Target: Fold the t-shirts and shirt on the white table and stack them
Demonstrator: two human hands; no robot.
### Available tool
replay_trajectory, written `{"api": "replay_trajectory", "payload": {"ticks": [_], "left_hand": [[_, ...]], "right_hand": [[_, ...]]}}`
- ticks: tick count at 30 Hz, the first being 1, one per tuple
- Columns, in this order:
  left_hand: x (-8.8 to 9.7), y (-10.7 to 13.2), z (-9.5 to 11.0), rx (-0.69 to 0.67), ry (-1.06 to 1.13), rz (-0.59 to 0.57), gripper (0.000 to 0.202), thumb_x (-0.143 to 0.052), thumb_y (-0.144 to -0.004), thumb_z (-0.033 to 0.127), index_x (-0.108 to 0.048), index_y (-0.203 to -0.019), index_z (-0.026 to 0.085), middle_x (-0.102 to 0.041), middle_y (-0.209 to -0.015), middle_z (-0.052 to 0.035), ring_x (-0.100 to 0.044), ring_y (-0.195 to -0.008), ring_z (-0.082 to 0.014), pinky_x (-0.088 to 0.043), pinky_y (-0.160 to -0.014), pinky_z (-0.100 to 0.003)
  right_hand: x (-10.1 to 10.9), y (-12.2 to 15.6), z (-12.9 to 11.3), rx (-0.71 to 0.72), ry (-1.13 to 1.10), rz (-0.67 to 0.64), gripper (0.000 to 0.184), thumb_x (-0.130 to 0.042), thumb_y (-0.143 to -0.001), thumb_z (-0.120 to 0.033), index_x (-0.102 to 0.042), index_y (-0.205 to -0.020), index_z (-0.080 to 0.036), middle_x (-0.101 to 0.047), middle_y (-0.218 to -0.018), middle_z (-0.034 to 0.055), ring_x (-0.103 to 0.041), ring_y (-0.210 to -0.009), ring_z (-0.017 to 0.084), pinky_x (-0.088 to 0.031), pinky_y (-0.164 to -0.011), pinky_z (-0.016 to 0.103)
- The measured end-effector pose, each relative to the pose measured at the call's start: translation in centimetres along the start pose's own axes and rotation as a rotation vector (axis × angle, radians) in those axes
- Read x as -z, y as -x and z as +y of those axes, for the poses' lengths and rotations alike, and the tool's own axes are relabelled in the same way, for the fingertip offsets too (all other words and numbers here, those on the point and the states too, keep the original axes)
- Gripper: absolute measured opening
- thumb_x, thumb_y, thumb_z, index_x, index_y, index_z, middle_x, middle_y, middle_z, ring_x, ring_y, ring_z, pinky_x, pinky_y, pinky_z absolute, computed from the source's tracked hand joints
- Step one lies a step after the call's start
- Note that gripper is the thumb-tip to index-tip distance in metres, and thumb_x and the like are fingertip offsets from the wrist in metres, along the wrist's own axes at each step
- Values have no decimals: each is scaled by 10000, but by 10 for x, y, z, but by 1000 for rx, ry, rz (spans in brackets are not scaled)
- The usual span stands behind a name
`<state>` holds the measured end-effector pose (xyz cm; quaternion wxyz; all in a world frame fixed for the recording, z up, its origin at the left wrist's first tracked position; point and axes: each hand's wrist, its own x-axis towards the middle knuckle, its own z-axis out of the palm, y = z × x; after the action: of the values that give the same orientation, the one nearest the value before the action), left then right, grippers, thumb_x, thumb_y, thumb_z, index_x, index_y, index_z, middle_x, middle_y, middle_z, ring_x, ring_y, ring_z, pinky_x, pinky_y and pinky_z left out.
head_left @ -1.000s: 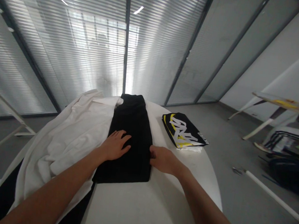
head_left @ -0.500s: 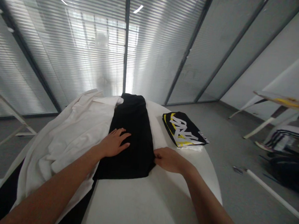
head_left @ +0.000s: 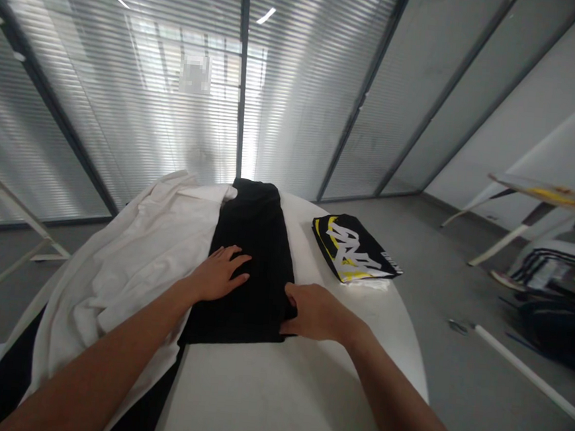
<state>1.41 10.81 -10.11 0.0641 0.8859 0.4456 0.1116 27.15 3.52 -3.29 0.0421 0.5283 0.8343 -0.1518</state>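
A folded black garment (head_left: 256, 266) lies flat on the white table (head_left: 253, 399); its exact kind does not show. Resting on it with fingers spread is my left hand (head_left: 220, 273), open. My right hand (head_left: 314, 310) is at the garment's lower right edge, fingers and thumb bent around the cloth near the corner. Along the left side spreads a rumpled white garment (head_left: 150, 251), partly beneath my left forearm. To the right, a folded black T-shirt (head_left: 354, 251) with white and yellow print lies by the table's edge, apart from both hands.
Glass partitions with blinds (head_left: 175, 120) stand behind the table. At the right are another table (head_left: 533, 188), a dark bag (head_left: 557, 330) and a white pole (head_left: 528, 374) on the floor. A pale metal frame (head_left: 23, 214) stands at the left.
My right hand has moved slightly left, its fingers opening from a closed pinch to bend around the garment's edge. That edge has shifted a little inward. My left hand stays put.
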Motion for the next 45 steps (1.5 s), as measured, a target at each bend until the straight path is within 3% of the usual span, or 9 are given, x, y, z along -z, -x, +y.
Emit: {"api": "replay_trajectory", "payload": {"ticks": [4, 8, 11, 19, 25, 30, 36, 41, 45], "left_hand": [[0, 0, 0, -2, 8, 1, 551, -367, -950, 535, -458, -1412, 250, -411, -1457, -133, -383, -1360, -289, -277, -1135, -491], [1, 0, 0, -3, 7, 10, 550, -365, -950, 538, -460, -1409, 250, -419, -1451, -128, -389, -1356, -284, -281, -1134, -484], [1, 0, 0, -3, 11, 8, 548, -367, -952, 532, -460, -1411, 249, -421, -1451, -127, -381, -1363, -283, -281, -1134, -482], [0, 0, -1, -8, 12, 13, 542, -376, -952, 532, -459, -1410, 254, -419, -1468, -123, -387, -1364, -283, -277, -1134, -487], [0, 0, 0, -1, 6, 24, 541, -379, -948, 532, -471, -1402, 253, -431, -1445, -131, -400, -1349, -287, -291, -1127, -486], [-2, 0, -2, -4, 5, 14, 548, -369, -949, 534, -469, -1405, 246, -422, -1445, -136, -391, -1353, -288, -282, -1134, -486], [-2, -1, -2, -5, 1, 18, 540, -369, -951, 532, -461, -1408, 258, -421, -1445, -124, -389, -1354, -282, -283, -1133, -488], [0, -1, 0, -3, 4, 9, 551, -364, -953, 533, -460, -1412, 244, -415, -1448, -140, -388, -1355, -294, -281, -1134, -499], [-1, -1, -1, -8, 1, 18, 543, -374, -952, 525, -467, -1406, 242, -422, -1441, -137, -392, -1350, -292, -286, -1132, -507]], "right_hand": [[-5, -2, -7, 8, 46, 1, 576, -714, -641, -671, -544, -938, -207, -686, -900, 63, -653, -814, 261, -360, -671, 299], [-6, 0, -5, 33, -20, -60, 298, -659, -760, -422, -559, -952, -216, -685, -882, 52, -646, -813, 232, -346, -631, 277], [-2, 4, 3, 55, -90, -107, 135, -586, -754, -263, -566, -879, -219, -665, -834, 33, -618, -754, 192, -313, -575, 258], [12, 15, 16, 36, -191, -159, 264, -575, -684, -166, -524, -934, -236, -628, -847, 2, -568, -738, 161, -294, -570, 246], [1, 12, -9, 106, -71, -1, 485, -731, -671, -438, -486, -1023, -214, -613, -1019, 55, -580, -853, 220, -347, -716, 299], [-1, 11, -16, 129, -53, 113, 321, -598, -747, -225, -460, -1037, -211, -585, -1009, 41, -551, -844, 191, -343, -739, 300], [0, 17, -12, 198, -3, 113, 459, -523, -621, -87, -460, -1060, -202, -537, -1083, 70, -528, -939, 207, -354, -804, 310], [-1, 21, -16, 142, 24, 101, 440, -511, -661, -96, -465, -1088, -191, -541, -1063, 80, -538, -864, 199, -365, -750, 308], [-7, 16, -24, 81, 113, 178, 408, -604, -725, -225, -465, -1107, -195, -538, -1072, 87, -549, -919, 236, -369, -782, 340]]}}
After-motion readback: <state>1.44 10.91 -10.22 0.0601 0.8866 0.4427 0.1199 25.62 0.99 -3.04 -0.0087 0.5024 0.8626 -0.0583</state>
